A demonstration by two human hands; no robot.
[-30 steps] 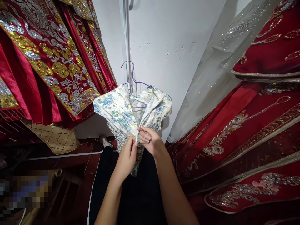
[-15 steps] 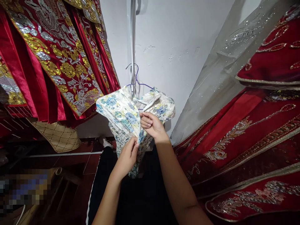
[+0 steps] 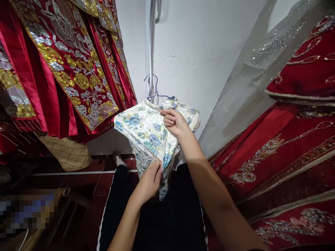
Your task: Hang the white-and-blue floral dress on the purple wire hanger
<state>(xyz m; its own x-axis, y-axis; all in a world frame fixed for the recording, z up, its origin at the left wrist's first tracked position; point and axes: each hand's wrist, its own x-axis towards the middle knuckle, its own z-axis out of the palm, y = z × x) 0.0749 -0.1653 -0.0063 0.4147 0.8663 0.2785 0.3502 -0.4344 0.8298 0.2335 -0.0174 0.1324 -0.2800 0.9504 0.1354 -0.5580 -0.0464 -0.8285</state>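
A short-sleeved floral dress (image 3: pixel 138 123), white with blue and green flowers, hangs on a purple wire hanger (image 3: pixel 157 85) in front of me. My left hand (image 3: pixel 149 179) is closed, pinching the fabric at the lower end of the opening seam and drawing it taut. Higher up, just below the collar, my right hand (image 3: pixel 178 123) pinches the top of the same seam, its fingers curled. Any small fastener between those fingertips is hidden. Between the two hands the seam edges lie together in a straight line.
A metal pole (image 3: pixel 151 42) stands against the white wall (image 3: pixel 196 42). Red embroidered garments (image 3: pixel 81 80) hang at left; red beaded garments (image 3: pixel 264 146) and a sparkly white veil-like fabric (image 3: pixel 235 90) hang at right. A wooden stool-like piece (image 3: pixel 65 191) sits lower left.
My right hand has moved up along the seam to just below the collar, and the gap there has closed. My left hand has shifted slightly down and right, stretching the fabric.
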